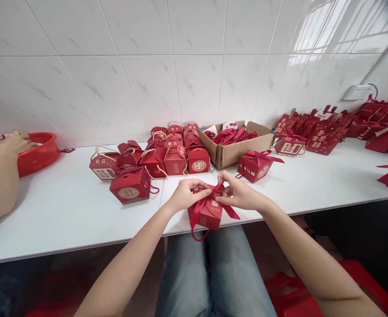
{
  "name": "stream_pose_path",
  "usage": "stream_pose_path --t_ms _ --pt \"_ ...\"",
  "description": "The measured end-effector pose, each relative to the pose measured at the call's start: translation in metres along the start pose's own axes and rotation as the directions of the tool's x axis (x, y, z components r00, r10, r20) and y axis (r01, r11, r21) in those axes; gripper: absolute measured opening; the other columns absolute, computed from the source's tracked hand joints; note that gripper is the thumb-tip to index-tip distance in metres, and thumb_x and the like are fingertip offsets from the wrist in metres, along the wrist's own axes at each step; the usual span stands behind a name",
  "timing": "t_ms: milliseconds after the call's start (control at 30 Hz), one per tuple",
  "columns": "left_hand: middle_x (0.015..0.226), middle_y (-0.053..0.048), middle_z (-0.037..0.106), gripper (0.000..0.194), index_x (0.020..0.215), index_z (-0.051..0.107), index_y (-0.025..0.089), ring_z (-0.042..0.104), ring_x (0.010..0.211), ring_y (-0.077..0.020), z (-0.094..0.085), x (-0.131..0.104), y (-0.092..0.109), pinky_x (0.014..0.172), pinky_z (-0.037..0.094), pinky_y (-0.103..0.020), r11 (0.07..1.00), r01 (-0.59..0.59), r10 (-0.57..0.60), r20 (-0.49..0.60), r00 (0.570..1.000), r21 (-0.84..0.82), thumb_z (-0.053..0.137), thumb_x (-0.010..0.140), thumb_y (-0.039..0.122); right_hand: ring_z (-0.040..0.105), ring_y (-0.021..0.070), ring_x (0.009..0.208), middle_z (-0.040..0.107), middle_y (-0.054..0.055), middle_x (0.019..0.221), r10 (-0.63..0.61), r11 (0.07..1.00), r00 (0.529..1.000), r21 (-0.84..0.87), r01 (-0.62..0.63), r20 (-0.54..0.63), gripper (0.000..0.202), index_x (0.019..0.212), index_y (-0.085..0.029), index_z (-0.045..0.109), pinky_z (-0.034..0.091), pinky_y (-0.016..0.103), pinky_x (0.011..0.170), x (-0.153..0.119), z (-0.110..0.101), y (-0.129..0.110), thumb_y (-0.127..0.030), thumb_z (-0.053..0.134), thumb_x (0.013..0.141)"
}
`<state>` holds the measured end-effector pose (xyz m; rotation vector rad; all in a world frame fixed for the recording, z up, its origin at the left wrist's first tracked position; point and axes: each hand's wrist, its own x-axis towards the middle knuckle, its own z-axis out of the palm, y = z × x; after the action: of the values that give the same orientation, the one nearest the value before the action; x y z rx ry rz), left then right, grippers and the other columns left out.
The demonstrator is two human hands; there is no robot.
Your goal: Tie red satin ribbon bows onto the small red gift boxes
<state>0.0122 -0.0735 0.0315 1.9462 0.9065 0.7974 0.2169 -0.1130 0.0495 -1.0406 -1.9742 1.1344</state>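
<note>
Across the back, a wall of glossy white tiles with faint grey veining. Below, a smooth white tabletop. Left of centre on it, a cluster of red card boxes, gold-printed, some with pale twisted-cord handles. At far left, a rounded plastic basin, glossy red (with a co-worker's hand at its rim). By the wall, an open brown cardboard carton, heaped with loose red ribbons. At the front edge, between both hands, a small angular gift box with curved top flaps and a hanging cord loop. With the left hand, half curled, pinches a silky bow ribbon between thumb and fingertips over the box top. With the right hand, also half closed, grips the same ribbon from the opposite side, outer fingers folded inward.
</note>
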Motion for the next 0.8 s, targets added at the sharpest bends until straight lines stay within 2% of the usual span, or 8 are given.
stream_pose_path --t_ms 133,233,300,400,567,700,800 --pt "0.077 -0.001 0.061 0.012 0.083 0.06 0.015 0.051 0.064 -0.0103 -0.011 -0.004 0.002 0.061 0.04 -0.023 0.995 0.029 -0.025 0.038 0.999 -0.094 0.061 0.074 0.023 0.047 0.0066 0.057 0.048 -0.001 0.084 -0.018 0.998 1.0 -0.061 0.018 0.002 0.025 0.1 -0.02 0.044 0.038 0.02 0.049 -0.001 -0.002 0.0 -0.022 0.058 0.079" --pt "0.07 0.004 0.053 0.021 0.092 0.052 0.018 0.047 0.059 -0.0089 -0.017 -0.007 0.003 0.058 0.036 -0.022 0.985 0.058 -0.046 0.077 0.996 -0.162 0.058 0.072 0.016 0.052 0.0112 0.07 0.054 0.004 0.093 -0.111 0.963 0.994 -0.243 0.113 0.021 0.033 0.115 -0.022 0.055 0.044 0.023 0.061 -0.002 -0.005 -0.001 -0.02 0.056 0.083" --pt "0.063 0.007 0.047 0.021 0.094 0.048 0.02 0.044 0.057 -0.0087 -0.018 -0.007 0.003 0.057 0.034 -0.022 0.973 0.082 -0.063 0.093 0.994 -0.218 0.054 0.075 0.016 0.052 0.013 0.074 0.053 0.004 0.087 -0.142 0.927 0.987 -0.341 0.158 0.072 0.035 0.12 -0.025 0.06 0.044 0.025 0.067 -0.003 -0.007 -0.001 -0.019 0.052 0.086" --pt "0.059 0.008 0.043 0.018 0.093 0.042 0.022 0.039 0.055 -0.0082 -0.016 -0.003 0.003 0.057 0.031 -0.022 0.959 0.09 -0.083 0.038 0.996 -0.268 0.051 0.078 0.016 0.05 0.0128 0.071 0.049 0.002 0.078 -0.126 0.904 0.982 -0.392 0.171 0.139 0.037 0.122 -0.028 0.062 0.042 0.024 0.067 -0.004 -0.008 -0.003 -0.019 0.047 0.09" --pt "0.056 0.01 0.041 0.023 0.09 0.036 0.022 0.037 0.054 -0.0077 -0.009 0.002 0.006 0.055 0.029 -0.021 0.956 0.068 -0.076 -0.017 0.997 -0.285 0.055 0.076 0.018 0.048 0.0119 0.068 0.049 0.002 0.08 -0.053 0.863 0.98 -0.484 0.142 0.193 0.044 0.129 -0.032 0.056 0.041 0.023 0.067 -0.004 -0.005 -0.014 -0.015 0.043 0.09" --pt "0.056 0.011 0.04 0.026 0.087 0.034 0.022 0.036 0.053 -0.0071 -0.006 0.003 0.007 0.054 0.031 -0.02 0.969 0.053 -0.059 -0.018 0.998 -0.243 0.057 0.077 0.023 0.049 0.0127 0.07 0.052 0.004 0.081 0.006 0.808 0.968 -0.571 0.142 0.249 0.05 0.127 -0.03 0.058 0.04 0.023 0.068 -0.001 -0.003 -0.023 -0.007 0.041 0.086" --pt "0.058 0.011 0.041 0.032 0.084 0.031 0.022 0.036 0.053 -0.0062 -0.005 0.005 0.004 0.054 0.032 -0.02 0.979 0.042 -0.052 -0.046 0.998 -0.199 0.062 0.075 0.026 0.051 0.0131 0.072 0.058 0.004 0.085 -0.011 0.809 0.955 -0.559 0.183 0.297 0.052 0.12 -0.027 0.064 0.039 0.023 0.069 0.002 -0.002 -0.025 -0.001 0.04 0.081"
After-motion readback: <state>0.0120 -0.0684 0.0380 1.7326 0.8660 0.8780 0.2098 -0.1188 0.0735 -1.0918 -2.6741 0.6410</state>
